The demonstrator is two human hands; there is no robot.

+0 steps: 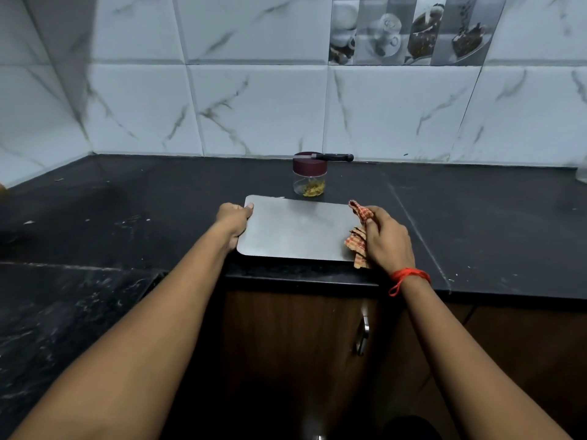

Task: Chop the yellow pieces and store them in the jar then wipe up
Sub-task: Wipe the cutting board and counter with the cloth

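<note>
At the board [295,230] | left hand [233,217] grips its left rim, right hand [386,236] clutches a cloth [360,214] at its right edge | yellow pieces [313,188] inside the capped jar [309,177] just behind the board, knife [330,157] lying on top | wipe-up apparently in hand — next, sweep the cloth across.

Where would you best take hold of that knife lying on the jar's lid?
Take the knife by its black handle, coming from the right: it juts past the maroon lid into free air, while the blade lies flat on the lid, pointing left.
</note>
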